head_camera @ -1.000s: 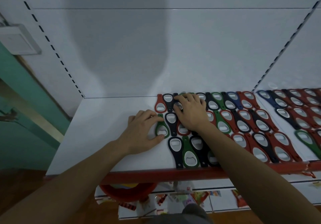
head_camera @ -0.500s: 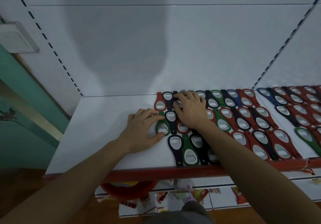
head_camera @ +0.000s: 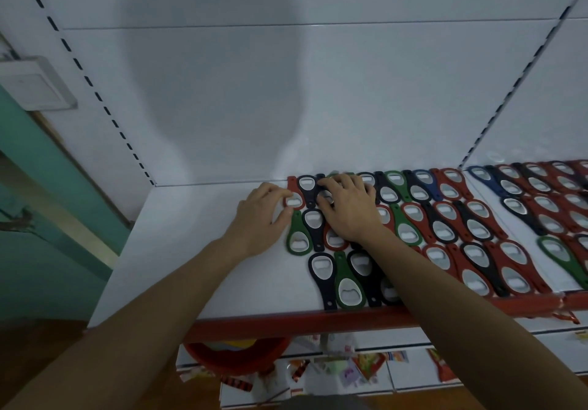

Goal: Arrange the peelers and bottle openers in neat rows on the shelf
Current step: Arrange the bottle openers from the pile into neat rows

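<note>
Currently the bottle openers point(head_camera: 445, 218) lie flat on the white shelf point(head_camera: 191, 250) in three rows that run from the shelf's middle to its right end, heads and handles alternating, in red, black, green and blue. The left hand point(head_camera: 259, 215) sits at the left end of the row nearest the shelf's back edge. Its fingers point(head_camera: 276, 190) and thumb are curled around the metal head of the red bottle opener point(head_camera: 293, 202) that ends that row, pinching it from both sides as it lies flat on the shelf. The right hand point(head_camera: 348, 210) lies palm down just to the right of that opener, fingers spread and nearly straight, pressing on black openers of the shelf's back and middle rows and gripping nothing. A green bottle opener point(head_camera: 298, 241) ends the middle row, just in front of the left thumb. Below the shelf's red front lip point(head_camera: 286, 320) sit a red basin point(head_camera: 235, 357) and some blurred packets. A rounded shadow falls on the shelf's back panel point(head_camera: 413, 91).
</note>
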### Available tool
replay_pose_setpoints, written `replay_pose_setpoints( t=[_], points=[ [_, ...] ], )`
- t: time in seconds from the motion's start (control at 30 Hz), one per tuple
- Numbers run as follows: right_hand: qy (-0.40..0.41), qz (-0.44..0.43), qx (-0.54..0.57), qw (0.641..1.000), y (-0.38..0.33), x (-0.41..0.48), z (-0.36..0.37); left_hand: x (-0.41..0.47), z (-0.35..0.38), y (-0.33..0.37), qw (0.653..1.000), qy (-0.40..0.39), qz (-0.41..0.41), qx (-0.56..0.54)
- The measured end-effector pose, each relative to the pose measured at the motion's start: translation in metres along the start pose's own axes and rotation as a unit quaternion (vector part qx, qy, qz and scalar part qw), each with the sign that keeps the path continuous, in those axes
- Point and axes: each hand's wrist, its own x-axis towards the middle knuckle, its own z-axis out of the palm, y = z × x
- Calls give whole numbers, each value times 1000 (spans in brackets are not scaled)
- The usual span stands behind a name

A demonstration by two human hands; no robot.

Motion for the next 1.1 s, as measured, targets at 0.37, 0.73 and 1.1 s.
replay_pose_setpoints(
  t=[0.37,0.73,1.1],
  points=[
    [4,-3,1,1000,0,-1,-1,17,17,-5,997,59,11,58],
    [-15,-5,-2,1000,-2,-1,-4,12,20,-5,994,80,27,66],
    [-55,14,30,998,-8,1,-19,14,22,-7,991,82,28,97]
  ],
)
